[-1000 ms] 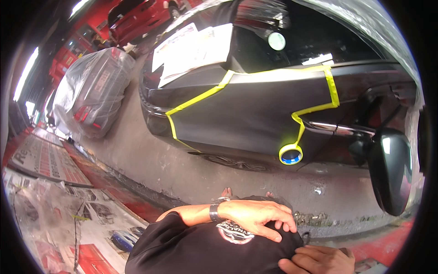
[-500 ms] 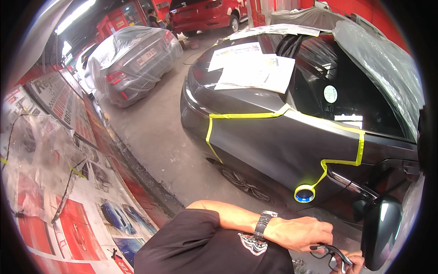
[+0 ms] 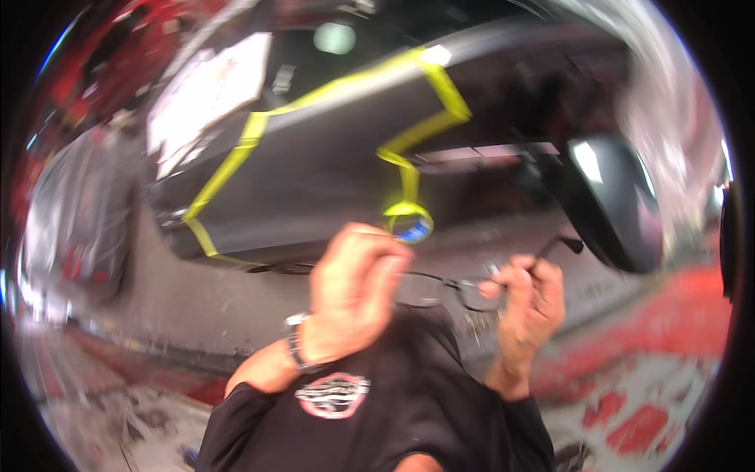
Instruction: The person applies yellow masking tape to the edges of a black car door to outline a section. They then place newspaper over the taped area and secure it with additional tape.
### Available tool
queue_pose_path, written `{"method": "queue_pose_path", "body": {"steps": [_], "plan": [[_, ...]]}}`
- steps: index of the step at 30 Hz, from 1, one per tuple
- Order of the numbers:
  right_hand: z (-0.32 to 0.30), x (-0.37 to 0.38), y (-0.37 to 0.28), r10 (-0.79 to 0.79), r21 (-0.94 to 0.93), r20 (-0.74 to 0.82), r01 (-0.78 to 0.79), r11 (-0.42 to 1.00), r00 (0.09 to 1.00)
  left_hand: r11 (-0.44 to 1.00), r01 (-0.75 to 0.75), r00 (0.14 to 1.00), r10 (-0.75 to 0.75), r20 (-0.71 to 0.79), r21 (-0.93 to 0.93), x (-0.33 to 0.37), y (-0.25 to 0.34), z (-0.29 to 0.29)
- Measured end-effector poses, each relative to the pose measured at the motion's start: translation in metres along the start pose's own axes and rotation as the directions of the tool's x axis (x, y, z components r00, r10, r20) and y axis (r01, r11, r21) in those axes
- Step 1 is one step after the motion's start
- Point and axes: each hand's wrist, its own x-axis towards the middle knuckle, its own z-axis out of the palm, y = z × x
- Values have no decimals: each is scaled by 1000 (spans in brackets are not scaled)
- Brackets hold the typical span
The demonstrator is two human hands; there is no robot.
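A pair of dark-framed glasses (image 3: pixel 474 301) is stretched between my two hands in front of my chest. My left hand (image 3: pixel 354 287), with a dark-strapped wristwatch (image 3: pixel 295 342) on its wrist, is closed around one temple arm. My right hand (image 3: pixel 528 307) pinches the other temple, whose tip sticks out past the fingers. Just beyond my left hand, a roll of yellow tape (image 3: pixel 421 212) with a blue core hangs against the dark grey car (image 3: pixel 314 173). A yellow tape strip (image 3: pixel 228 169) outlines a panel on the car's side. Motion blurs the picture.
The car's black side mirror (image 3: pixel 617 204) juts out close to my right hand. White paper (image 3: pixel 200 98) covers part of the car. Clear plastic sheeting (image 3: pixel 672 110) drapes the right side. A plastic-covered car (image 3: pixel 82 212) stands at the far left.
My view has swung, bringing the mirror and tape roll nearer the middle. Both hands have come up in front of my chest, and the glasses are now spread between them.
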Motion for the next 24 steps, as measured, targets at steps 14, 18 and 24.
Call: {"method": "queue_pose_path", "body": {"steps": [14, 18, 24], "plan": [[2, 9, -76, -575, 424, -68, 546, 723, 815, 819, -346, 926, 376, -29, -458, 18, 85, -31], [-39, -1, -102, -703, 414, -158, 693, 591, 694, 759, -101, 880, 370, 299, -643, 42, 119, -60], [-11, -5, -159, -405, 322, -27, 391, 862, 914, 716, -135, 866, 421, 270, -685, 35, 112, -90]]}}
